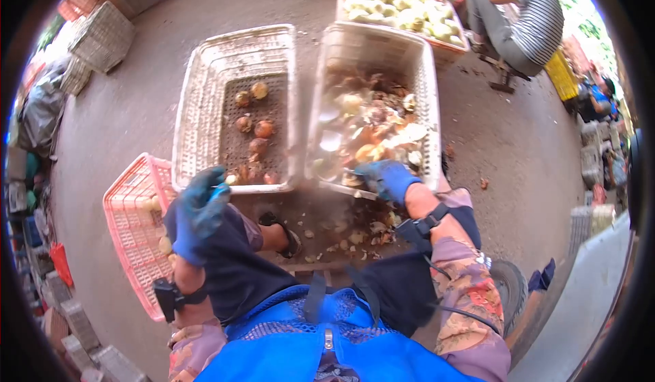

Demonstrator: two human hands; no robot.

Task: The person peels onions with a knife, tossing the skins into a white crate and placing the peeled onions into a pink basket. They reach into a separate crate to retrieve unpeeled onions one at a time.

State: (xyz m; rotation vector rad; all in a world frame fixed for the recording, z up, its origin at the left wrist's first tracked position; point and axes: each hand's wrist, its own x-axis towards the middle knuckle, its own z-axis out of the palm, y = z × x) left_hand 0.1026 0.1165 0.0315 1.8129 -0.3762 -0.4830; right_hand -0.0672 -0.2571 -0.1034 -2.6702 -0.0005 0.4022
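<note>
My left hand [200,208], in a blue glove, is raised by the near left corner of a white plastic crate [184,109]. Its fingers are curled together, and what they hold, if anything, is too small to make out. Inside that crate lie several brown-skinned onions [264,129]. Over the near rim of a second white crate [431,102] is my right hand [389,180], also gloved in blue. Its fingers point left, close to a pale onion [351,178], and are too blurred to show a grip. Onion skins [382,109] and pale pieces fill much of this second crate, partly smeared by motion.
A pink crate [129,218] with a few pale onions stands by my left leg. Beyond the white crates is a crate of peeled onions [402,6]. A person [522,23] sits on a low stool at the upper right. Peel scraps [351,238] litter the ground between my feet.
</note>
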